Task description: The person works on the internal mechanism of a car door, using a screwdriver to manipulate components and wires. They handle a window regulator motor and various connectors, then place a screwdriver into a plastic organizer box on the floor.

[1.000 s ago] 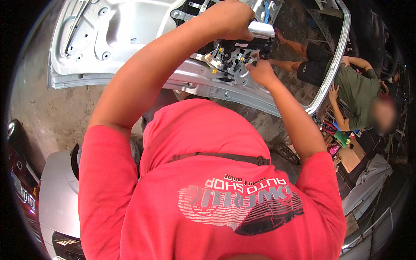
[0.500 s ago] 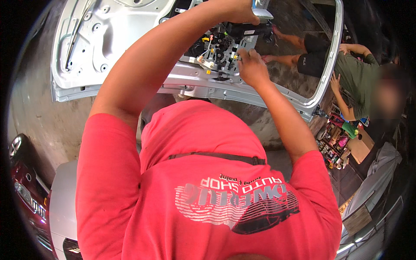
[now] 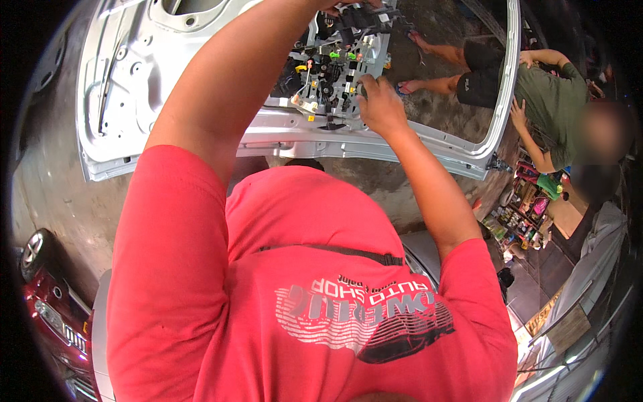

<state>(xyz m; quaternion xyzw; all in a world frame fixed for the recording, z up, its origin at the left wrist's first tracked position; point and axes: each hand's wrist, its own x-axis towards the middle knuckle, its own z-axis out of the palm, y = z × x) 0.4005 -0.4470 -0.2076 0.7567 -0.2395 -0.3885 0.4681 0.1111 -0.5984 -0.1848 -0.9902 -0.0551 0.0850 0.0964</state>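
A silver car door or tailgate panel (image 3: 268,149) with a window opening lies across the upper part of the head view. Near its middle sits a mechanism (image 3: 328,75) of black parts, wires, yellow and green clips on a silver metal plate. My right hand (image 3: 383,106) is at the plate's right edge with its fingers curled; what lies in them, if anything, is hidden. At the upper edge of the picture, my left hand (image 3: 338,7) is by a black part (image 3: 362,19) on the mechanism. Most of that hand is cut off, so its grip cannot be made out.
Beyond the window opening, another person in a green shirt (image 3: 552,110) and black shorts stands at the right. Shelves of small goods (image 3: 519,218) and a grey cover (image 3: 589,268) lie at the lower right. A dark red car (image 3: 57,321) is at the lower left.
The blue and white thing by my left hand no longer shows. My left hand has shifted left and up, partly leaving the picture. My right hand stays by the plate's edge.
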